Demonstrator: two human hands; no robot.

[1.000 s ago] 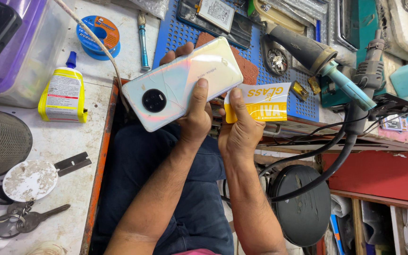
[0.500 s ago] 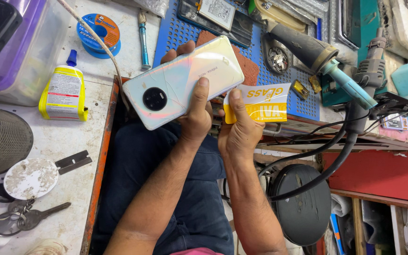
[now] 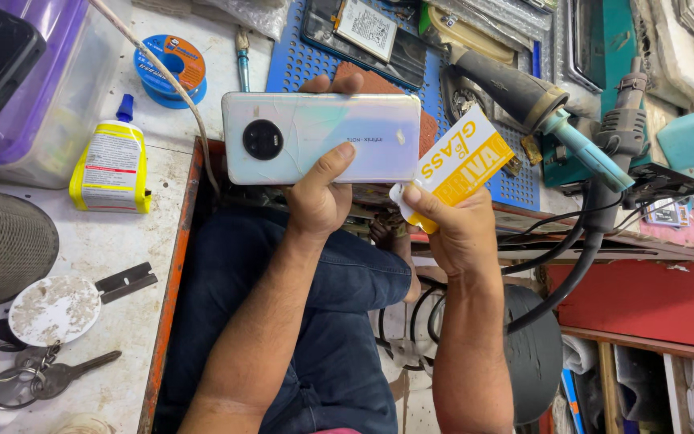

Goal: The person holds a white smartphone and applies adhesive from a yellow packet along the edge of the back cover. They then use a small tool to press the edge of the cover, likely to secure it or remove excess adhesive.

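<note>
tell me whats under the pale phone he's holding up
Behind the pale iridescent smartphone in the left hand, a blue perforated work mat and a reddish-brown pad show at its edges. The fingertips peek over the top; the phone's screen side is hidden.

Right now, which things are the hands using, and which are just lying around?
In use:
left hand holds the phone
right hand holds the yellow packet

Lying about:
yellow bottle
keys
blue solder spool
razor blade

Single head-worn view, looking steeply down, close over hands, lap, workbench (image 3: 82,241)
</note>
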